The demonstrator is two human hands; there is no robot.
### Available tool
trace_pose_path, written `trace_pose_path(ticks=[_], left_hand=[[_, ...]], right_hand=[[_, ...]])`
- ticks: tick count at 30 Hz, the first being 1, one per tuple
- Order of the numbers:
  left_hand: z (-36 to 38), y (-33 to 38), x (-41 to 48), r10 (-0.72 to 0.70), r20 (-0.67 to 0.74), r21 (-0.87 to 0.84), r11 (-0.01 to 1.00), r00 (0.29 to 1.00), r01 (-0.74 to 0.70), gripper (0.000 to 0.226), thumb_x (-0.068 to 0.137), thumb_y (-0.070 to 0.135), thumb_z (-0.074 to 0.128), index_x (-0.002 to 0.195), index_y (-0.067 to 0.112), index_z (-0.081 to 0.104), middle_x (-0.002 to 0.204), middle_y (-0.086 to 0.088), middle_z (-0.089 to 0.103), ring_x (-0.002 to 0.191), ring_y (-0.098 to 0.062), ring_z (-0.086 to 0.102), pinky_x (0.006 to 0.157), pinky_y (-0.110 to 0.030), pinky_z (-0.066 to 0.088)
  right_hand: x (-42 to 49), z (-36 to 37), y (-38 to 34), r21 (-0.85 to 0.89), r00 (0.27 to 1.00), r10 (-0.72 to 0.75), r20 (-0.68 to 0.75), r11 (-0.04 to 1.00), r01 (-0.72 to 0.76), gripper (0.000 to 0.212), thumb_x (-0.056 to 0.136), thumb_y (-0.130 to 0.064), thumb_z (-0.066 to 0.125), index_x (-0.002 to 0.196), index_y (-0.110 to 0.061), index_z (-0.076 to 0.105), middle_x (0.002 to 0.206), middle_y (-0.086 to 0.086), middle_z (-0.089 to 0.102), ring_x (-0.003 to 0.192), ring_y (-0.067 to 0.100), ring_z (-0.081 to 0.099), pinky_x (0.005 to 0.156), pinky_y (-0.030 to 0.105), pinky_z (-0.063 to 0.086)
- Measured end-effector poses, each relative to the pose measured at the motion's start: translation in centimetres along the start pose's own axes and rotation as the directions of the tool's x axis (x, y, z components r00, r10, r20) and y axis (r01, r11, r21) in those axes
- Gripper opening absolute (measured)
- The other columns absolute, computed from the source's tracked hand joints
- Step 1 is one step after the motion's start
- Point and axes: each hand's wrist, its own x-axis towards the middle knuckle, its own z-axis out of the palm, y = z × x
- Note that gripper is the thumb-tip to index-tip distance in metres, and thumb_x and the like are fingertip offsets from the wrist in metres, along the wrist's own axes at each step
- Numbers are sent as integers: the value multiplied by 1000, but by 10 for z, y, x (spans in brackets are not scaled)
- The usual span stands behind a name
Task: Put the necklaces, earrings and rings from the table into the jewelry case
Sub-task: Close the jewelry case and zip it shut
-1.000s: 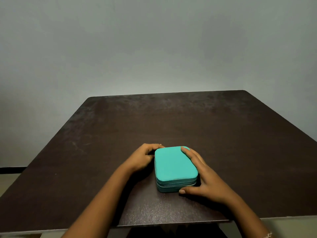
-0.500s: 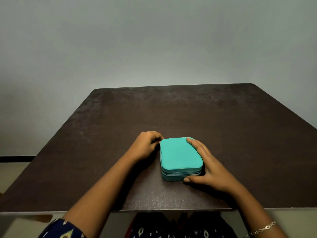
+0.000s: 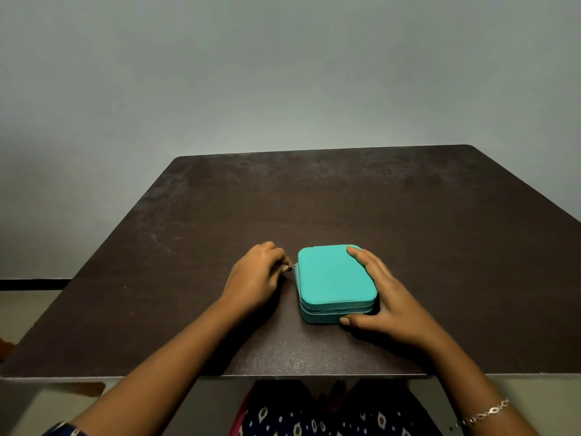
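A closed turquoise jewelry case [image 3: 333, 280] lies flat on the dark brown table [image 3: 408, 221], near its front edge. My right hand [image 3: 382, 297] clasps the case's right side, fingers over the lid and thumb at the front corner. My left hand [image 3: 257, 275] sits just left of the case, fingertips pinched on the small metal zipper pull [image 3: 292, 266] at the case's left edge. No necklaces, earrings or rings are in sight on the table.
A plain grey wall stands behind the table. The table's front edge runs just below my forearms, with patterned clothing [image 3: 314, 420] under it. A silver bracelet [image 3: 484, 415] is on my right wrist.
The view has tilted down, so table and case sit lower and nearer. My left hand's fingers have closed on the zipper pull at the case's left edge. My right hand stays on the case.
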Motion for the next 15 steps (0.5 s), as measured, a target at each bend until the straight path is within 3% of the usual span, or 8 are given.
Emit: trace_pose_path(ticks=[7, 11, 15], left_hand=[[-4, 12, -37, 5, 7, -20, 1000, 1000, -5, 11, 92, 18, 50, 92, 15, 61, 94, 2, 55, 95, -14, 47, 71, -22, 32], [-2, 21, -54, -11, -4, -42, 999, 1000, 10, 10, 91, 18, 50, 89, 13, 59, 93, 1, 55, 96, -16, 46, 71, -21, 30], [2, 31, -70, -12, -38, -58, 998, 999, 9, 12, 91, 21, 51, 88, 12, 59, 93, 0, 55, 94, -15, 46, 68, -19, 27]], right_hand=[[0, 0, -1, -7, 1000, -7, -2, 1000, 7, 95, 54, -52, 68, 135, -47, 19, 145, -28, 16, 132, -8, 20, 107, 17, 20], [-1, 0, -2, -11, 1000, -9, 0, 1000, 9, 95, 58, -43, 73, 137, -44, 19, 143, -30, 17, 130, -14, 18, 104, 14, 19], [-2, -1, -2, -7, 1000, -1, 2, 1000, 1, 96, 64, -33, 78, 139, -40, 19, 147, -21, 17, 133, -3, 20, 106, 19, 20]])
